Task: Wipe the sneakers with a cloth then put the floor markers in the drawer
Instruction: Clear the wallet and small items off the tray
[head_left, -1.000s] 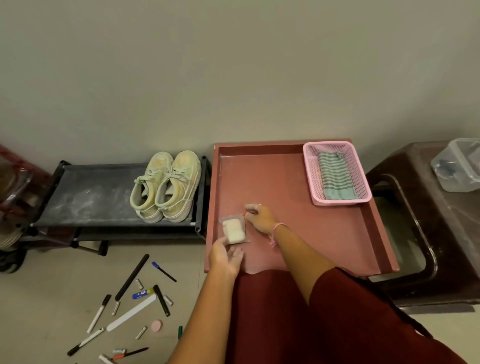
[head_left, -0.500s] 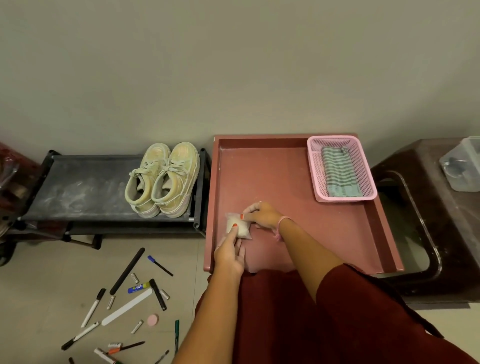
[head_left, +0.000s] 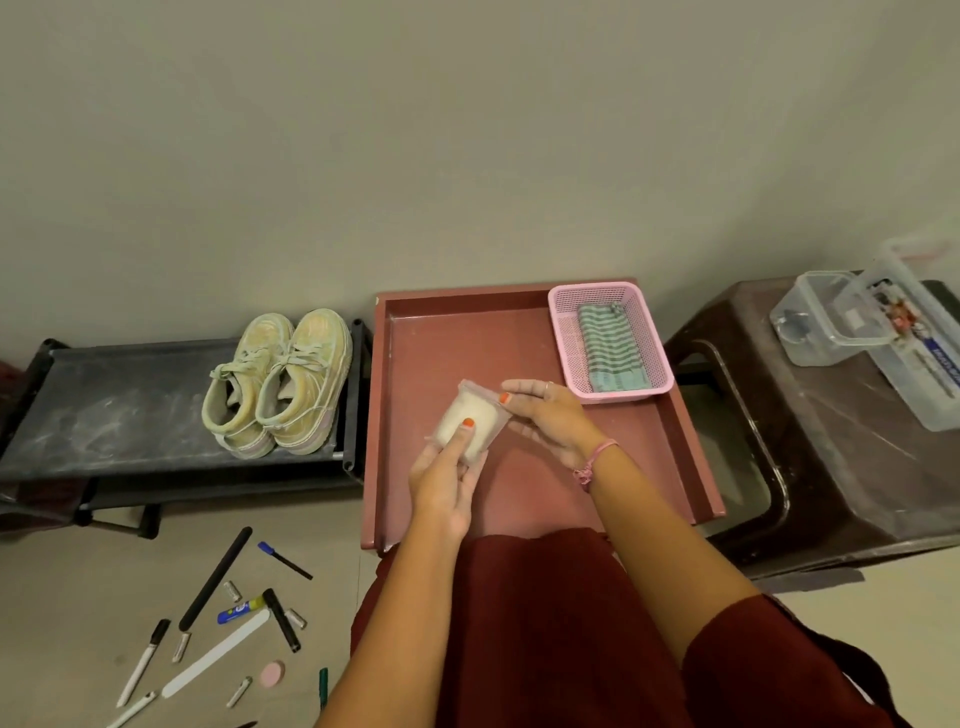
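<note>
Left hand (head_left: 448, 478) gripped clear pouch (head_left: 470, 423) with white folded cloth inside, thumb on top; right hand (head_left: 545, 423) pinched pouch's upper corner. Held above red drawer (head_left: 519, 499). Sneakers (head_left: 278, 382) sat on black rack (head_left: 104, 405) left of left hand, unwiped. Markers (head_left: 218, 613) lay scattered on floor below left hand. Pink basket (head_left: 610, 340) just beyond right hand. Risk: slick pouch slipping or tearing unevenly if pulled too hard, dropping cloth onto dusty floor.
</note>
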